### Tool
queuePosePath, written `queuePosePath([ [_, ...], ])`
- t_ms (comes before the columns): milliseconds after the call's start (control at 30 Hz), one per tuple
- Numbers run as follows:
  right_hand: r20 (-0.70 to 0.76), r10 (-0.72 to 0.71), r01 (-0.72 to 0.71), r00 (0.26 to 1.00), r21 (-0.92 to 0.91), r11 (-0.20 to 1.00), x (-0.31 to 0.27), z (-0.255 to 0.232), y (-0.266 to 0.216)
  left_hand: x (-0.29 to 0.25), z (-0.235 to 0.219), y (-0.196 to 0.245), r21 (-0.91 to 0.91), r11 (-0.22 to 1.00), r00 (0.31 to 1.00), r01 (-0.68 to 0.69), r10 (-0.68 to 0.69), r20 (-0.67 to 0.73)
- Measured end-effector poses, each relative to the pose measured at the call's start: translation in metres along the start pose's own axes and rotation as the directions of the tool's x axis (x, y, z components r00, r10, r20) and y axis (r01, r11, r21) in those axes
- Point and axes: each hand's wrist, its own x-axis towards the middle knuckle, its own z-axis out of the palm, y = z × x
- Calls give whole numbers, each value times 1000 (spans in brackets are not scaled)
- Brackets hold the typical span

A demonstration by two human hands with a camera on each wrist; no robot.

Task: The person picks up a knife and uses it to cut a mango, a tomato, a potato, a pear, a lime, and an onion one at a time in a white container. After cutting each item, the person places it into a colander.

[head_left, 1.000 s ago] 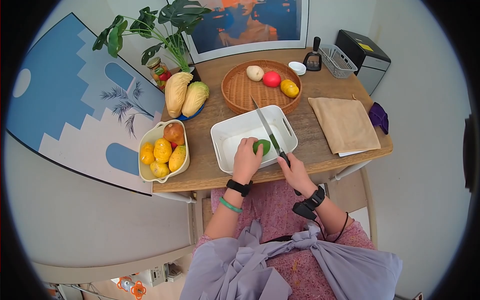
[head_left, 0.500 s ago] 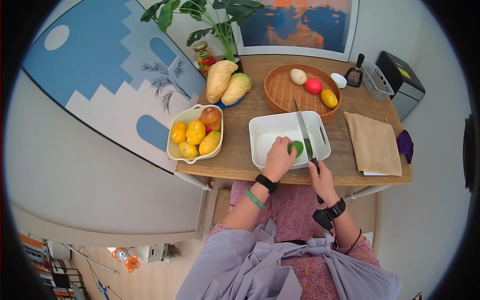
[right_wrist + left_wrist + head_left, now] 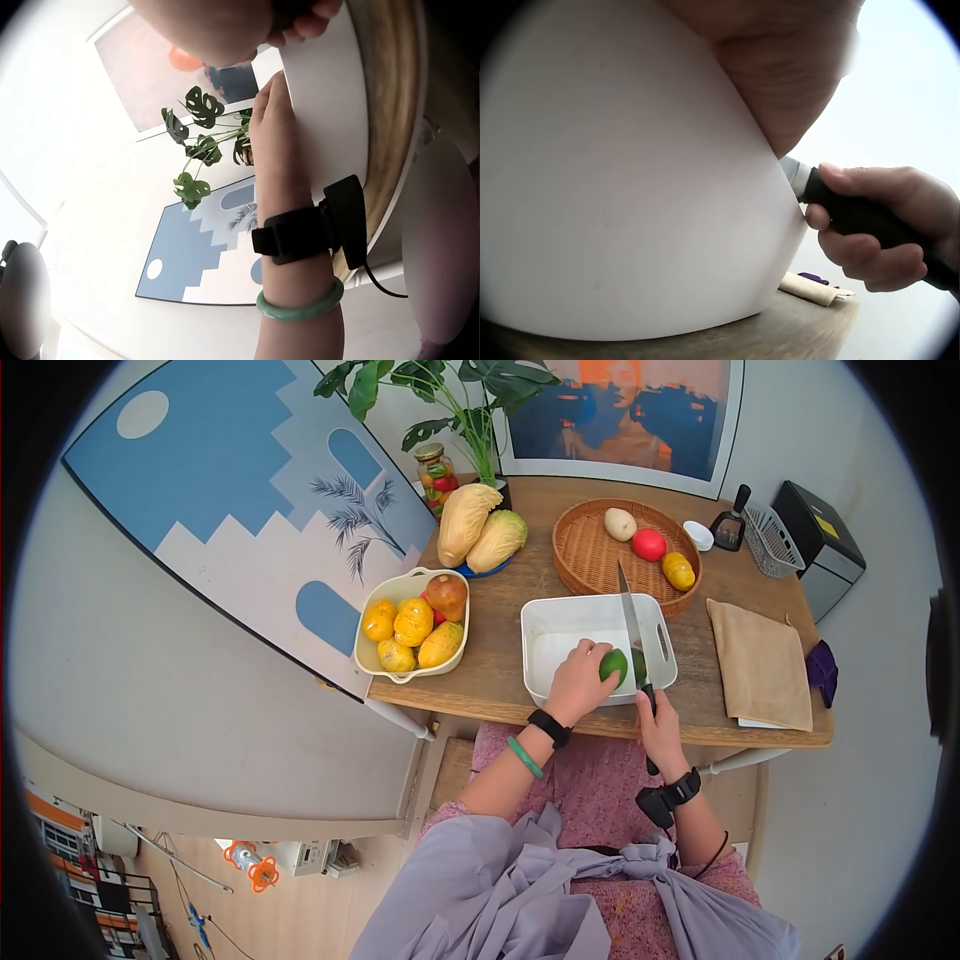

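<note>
Over the near side of a white rectangular tub (image 3: 560,622), the left hand (image 3: 582,682) grips a green fruit (image 3: 614,668) with curled fingers. The right hand (image 3: 660,730) holds the black handle of a long knife (image 3: 630,615); its blade points away from the body, just right of the fruit, across the tub. Whether blade and fruit touch cannot be told. In the left wrist view the right hand (image 3: 877,225) has its fingers wrapped round the handle (image 3: 870,221), beyond the tub's wall (image 3: 630,195). The right wrist view shows the left hand (image 3: 277,120) at the tub's edge.
A cream basket (image 3: 412,674) of yellow fruits stands left, cabbages (image 3: 468,525) behind it. Past the tub is a round wicker tray (image 3: 585,555) with white, red and yellow items. A tan cloth (image 3: 760,665) lies right, near a purple cloth (image 3: 822,672) and a grey basket (image 3: 772,542).
The head view has shifted, so the table and its objects appear farther right. Both hands remain at the tub with the fruit and the knife.
</note>
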Motion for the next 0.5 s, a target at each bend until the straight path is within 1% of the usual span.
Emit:
queuePosePath([
  [33,1,-1,1,1000,2,1000,0,1,2,0,1,-1,3,1000,1000,0,0,-1],
  [100,9,-94,94,996,-27,995,2,2,9,1,3,-4,-8,1000,999,-8,8,42],
  [133,9,-97,97,995,-24,995,1,2,6,2,3,-5,-5,1000,999,-9,10,40],
  [200,6,-43,42,999,72,996,-3,1,-5,4,4,-8,-51,998,993,43,-37,110],
  [233,9,-45,44,999,75,996,-2,2,-2,5,3,-7,-48,998,993,44,-39,108],
  [300,12,-32,31,999,85,996,-1,4,6,8,4,-3,-40,991,972,128,-118,204],
  [333,15,-32,30,999,87,996,-1,4,5,10,7,-3,-38,991,972,131,-121,203],
  [400,29,6,-10,1000,157,988,-2,2,2,16,13,-3,-74,986,953,146,-121,277],
  [433,31,4,-9,1000,159,987,-1,2,1,18,16,-1,-72,987,953,147,-122,276],
  [500,23,2,-6,1000,186,983,-2,3,0,22,19,2,-144,960,928,239,-182,325],
])
